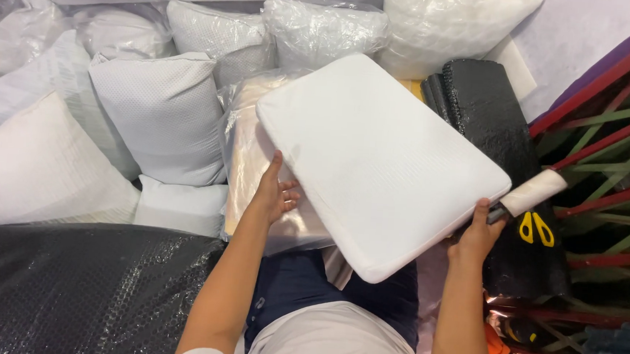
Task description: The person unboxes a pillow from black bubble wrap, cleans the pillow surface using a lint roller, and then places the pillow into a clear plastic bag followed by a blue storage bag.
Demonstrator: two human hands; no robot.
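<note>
I hold a flat, white, rectangular foam cushion (pixel 378 163) tilted above my lap, one hand on each of its near edges. My left hand (pixel 274 193) grips its left edge, fingers (pixel 290 195) curled beneath; my right hand (pixel 478 234) closes on its lower right corner. Behind it lie plastic-wrapped white pillows (pixel 324 28), a grey textured pillow (pixel 160 113), black bubble wrap (pixel 75 286), and yellow-handled scissors (pixel 536 228) just beside my right hand.

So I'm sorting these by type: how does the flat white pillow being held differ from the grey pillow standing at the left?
The flat white pillow is a thin, even slab with rounded corners, held tilted by the left hand and right hand. The grey pillow is plump, pointed at its corners, stands among other pillows and is untouched. Both are bare, with no plastic wrap.
</note>
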